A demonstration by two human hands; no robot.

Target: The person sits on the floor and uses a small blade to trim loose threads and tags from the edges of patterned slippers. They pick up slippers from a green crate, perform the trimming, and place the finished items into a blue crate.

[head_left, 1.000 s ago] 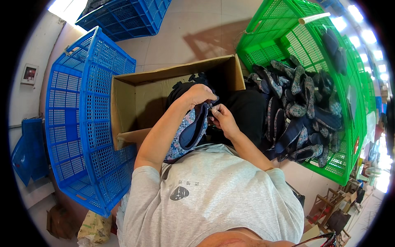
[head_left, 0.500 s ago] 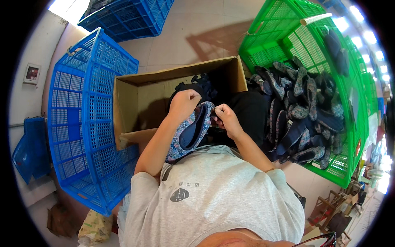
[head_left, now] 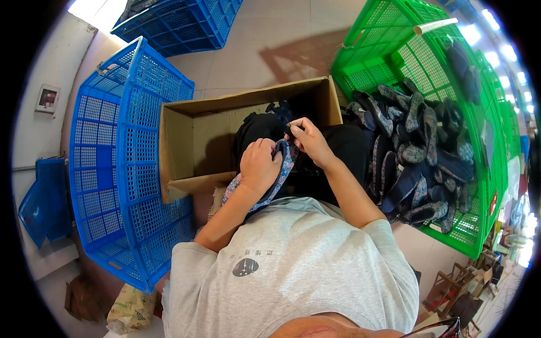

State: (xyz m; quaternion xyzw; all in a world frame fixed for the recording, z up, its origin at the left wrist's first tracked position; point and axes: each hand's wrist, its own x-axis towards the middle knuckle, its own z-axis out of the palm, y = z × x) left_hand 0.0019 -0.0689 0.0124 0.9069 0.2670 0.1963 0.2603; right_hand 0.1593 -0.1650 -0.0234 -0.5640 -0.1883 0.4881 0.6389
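Where the green crate (head_left: 383, 31) stands at the right, the blue crate (head_left: 141, 141) mirrors it at the left, beside the cardboard box (head_left: 176, 135), whose near edge hems in the lap. A heap of slippers (head_left: 412, 153) lies toward the green crate's near edge. Above the lap, just off the box's near edge, is the floral slipper (head_left: 283, 172); it looks light, soft and bendable, hardly slippery, best taken along its sole edge or rim. The left hand (head_left: 260, 166) is curled round it, blocking much of the opening. The right hand (head_left: 311, 143) has thumb and forefinger pressed together by the slipper's far end; what this grip pinches, if anything, I cannot tell.
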